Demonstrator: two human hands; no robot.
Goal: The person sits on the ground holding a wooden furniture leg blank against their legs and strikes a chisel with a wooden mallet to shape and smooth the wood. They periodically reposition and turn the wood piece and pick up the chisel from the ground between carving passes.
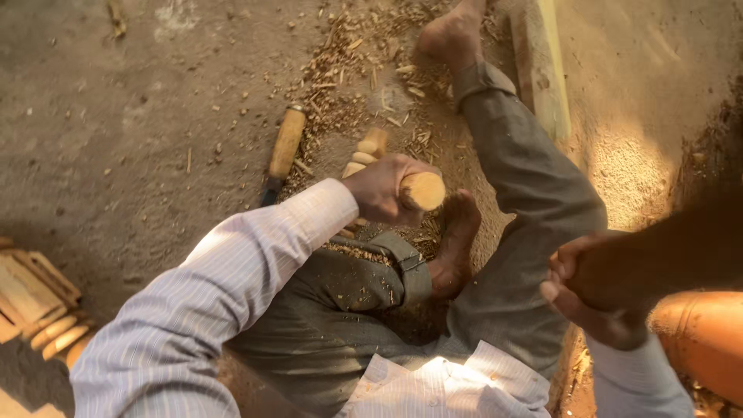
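The person sits on a dirt floor (116,116) with legs spread. The left hand (383,190) is closed around a round wooden handle (423,190), its pale end face toward the camera. The right hand (600,290) grips a dark object; what it is cannot be told. A second tool with a wooden handle (286,143) lies on the floor beside scattered wood chips (348,70). Stacked wooden pieces (35,302) sit at lower left.

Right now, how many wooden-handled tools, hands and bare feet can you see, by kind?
Wooden-handled tools: 2, one gripped in the left hand, one chisel lying on the ground.
Hands: 2, left hand and right hand.
Bare feet: 2, far foot, near foot.
Total: 6
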